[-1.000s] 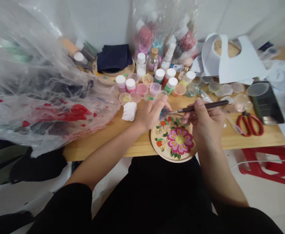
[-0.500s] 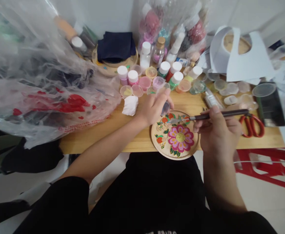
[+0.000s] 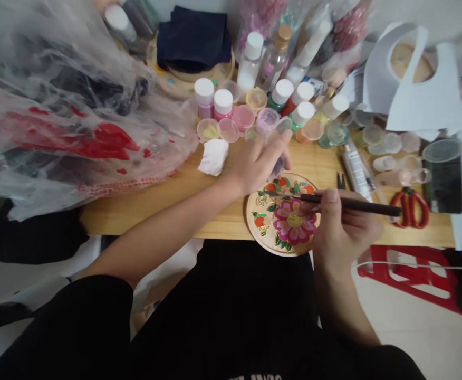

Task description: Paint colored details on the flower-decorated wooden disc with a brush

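A round wooden plaque (image 3: 250, 221) with a gold-outlined pink flower, orange fruits and green leaves lies at the table's front edge. Over its upper left part is the thin metal tip of a dark-handled palette knife (image 3: 357, 205). My right hand (image 3: 342, 227) grips that handle, thumb on top. Just beyond the plaque's upper rim, my left hand (image 3: 260, 161) is closed around a small clear cup (image 3: 279, 166) with dark purplish contents, partly hidden by the fingers.
White-capped paint bottles (image 3: 204, 97) and small open cups (image 3: 243, 117) stand behind my hands. A crumpled tissue (image 3: 214, 157) lies left, beside a big plastic bag (image 3: 108, 142). Red-handled scissors (image 3: 408, 208), a white tube (image 3: 355, 171) and a dark phone (image 3: 444, 184) lie right.
The palette knife's tip has shifted slightly left over the plaque and its handle now slopes down to the right. My left hand stays near the rim with the cup. The view has tilted.
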Available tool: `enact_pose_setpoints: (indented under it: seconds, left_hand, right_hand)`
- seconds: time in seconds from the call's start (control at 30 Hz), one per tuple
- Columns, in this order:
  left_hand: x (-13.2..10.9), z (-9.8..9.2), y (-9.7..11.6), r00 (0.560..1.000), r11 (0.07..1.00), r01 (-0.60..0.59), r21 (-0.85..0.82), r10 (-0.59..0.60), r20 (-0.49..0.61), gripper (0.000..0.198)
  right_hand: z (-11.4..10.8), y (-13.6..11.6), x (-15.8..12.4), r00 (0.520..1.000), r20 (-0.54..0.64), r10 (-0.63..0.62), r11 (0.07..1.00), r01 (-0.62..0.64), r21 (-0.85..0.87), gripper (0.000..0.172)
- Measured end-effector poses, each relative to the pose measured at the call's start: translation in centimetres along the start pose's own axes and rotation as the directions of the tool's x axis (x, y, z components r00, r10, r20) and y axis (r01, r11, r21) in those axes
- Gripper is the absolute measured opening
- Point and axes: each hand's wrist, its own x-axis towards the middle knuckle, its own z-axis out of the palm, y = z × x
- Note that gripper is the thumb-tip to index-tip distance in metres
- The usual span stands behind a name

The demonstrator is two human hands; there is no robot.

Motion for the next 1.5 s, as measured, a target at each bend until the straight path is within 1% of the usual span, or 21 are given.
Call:
enact_pose_setpoints:
  seconds: [0.17,0.3,0.43,0.53,0.73,0.83,0.93,1.03,1.2,1.3,1.5]
  left_hand:
    - [-0.1,0.0,0.4,1.0,1.0,0.021,0.004,-0.021,0.003,0.073]
    - [0.0,0.0,0.4,0.999,0.999,0.035,0.02,-0.035,0.002,0.069]
    - [0.0,0.1,0.4,0.999,0.999,0.049,0.019,-0.049,0.0,0.065]
    - [0.0,0.1,0.4,0.998,0.998,0.06,0.023,-0.06,-0.004,0.065]
    - [0.1,0.1,0.4,0.999,0.998,0.055,0.023,-0.055,0.002,0.068]
    - [0.2,0.1,0.5,0.998,0.998,0.063,0.029,-0.063,0.008,0.069]
    - [0.1,0.1,0.5,0.999,0.999,0.039,0.012,-0.04,0.013,0.067]
    - [-0.1,0.1,0.4,1.0,1.0,0.003,-0.001,-0.003,0.002,0.068]
    - [-0.1,0.1,0.5,0.999,0.998,0.05,0.031,-0.049,-0.014,0.067]
    - [0.0,0.1,0.6,0.999,0.997,0.053,0.054,-0.053,-0.01,0.066]
    - [0.0,0.2,0.5,1.0,0.998,0.024,0.06,-0.024,-0.002,0.069]
  right_hand:
    - [-0.2,0.0,-0.2,0.998,0.013,-0.055,0.998,0.056,-0.03,0.022]
    - [-0.4,0.1,-0.6,0.992,0.021,-0.128,0.988,0.13,-0.087,0.022]
    - [-0.3,0.3,-0.9,0.985,0.021,-0.172,0.984,0.172,-0.039,0.018]
    - [-0.2,0.1,-0.9,0.983,0.021,-0.183,0.983,0.183,-0.027,0.015]
    - [0.1,-0.5,-1.0,0.982,0.02,-0.189,0.98,0.19,-0.062,0.017]
    - [0.1,-0.6,-1.0,0.98,0.012,-0.198,0.979,0.199,-0.051,0.016]
    - [0.1,-0.6,-1.0,0.978,0.01,-0.208,0.978,0.208,-0.033,0.016]
    - [0.0,-0.7,-1.0,0.978,0.008,-0.207,0.976,0.207,-0.068,0.018]
    - [0.0,-0.8,-1.0,0.98,0.03,-0.198,0.976,0.2,-0.09,0.02]
    - [0.0,-0.7,-1.0,0.982,0.025,-0.188,0.978,0.19,-0.081,0.019]
    - [0.1,-0.5,-1.0,0.97,0.01,-0.241,0.969,0.241,-0.046,0.016]
